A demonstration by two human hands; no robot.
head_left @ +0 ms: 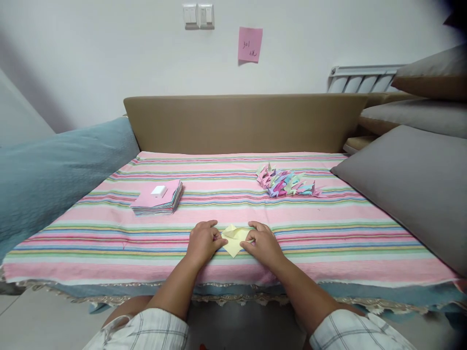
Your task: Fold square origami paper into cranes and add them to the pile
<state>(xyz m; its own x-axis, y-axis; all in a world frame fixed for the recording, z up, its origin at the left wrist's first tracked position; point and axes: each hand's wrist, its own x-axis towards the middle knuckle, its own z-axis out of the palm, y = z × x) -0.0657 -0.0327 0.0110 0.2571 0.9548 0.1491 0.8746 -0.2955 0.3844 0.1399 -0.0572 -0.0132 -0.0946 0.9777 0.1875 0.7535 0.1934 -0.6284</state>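
Observation:
A partly folded sheet of pale yellow paper [233,247] lies on the striped cloth near its front edge, one corner pointing toward me and a flap raised at the top. My left hand [204,241] pinches its left side between thumb and fingers. On the opposite side, my right hand [263,244] grips the paper with the thumb low and the index finger arched above. The fingertips partly cover both side corners.
A stack of coloured square paper [151,198] with a small white block [159,191] on top sits to the left. Folded paper cranes [284,183] lie in a cluster at the back right. Grey cushions [404,180] border the right side, a blue-covered armrest [69,165] the left.

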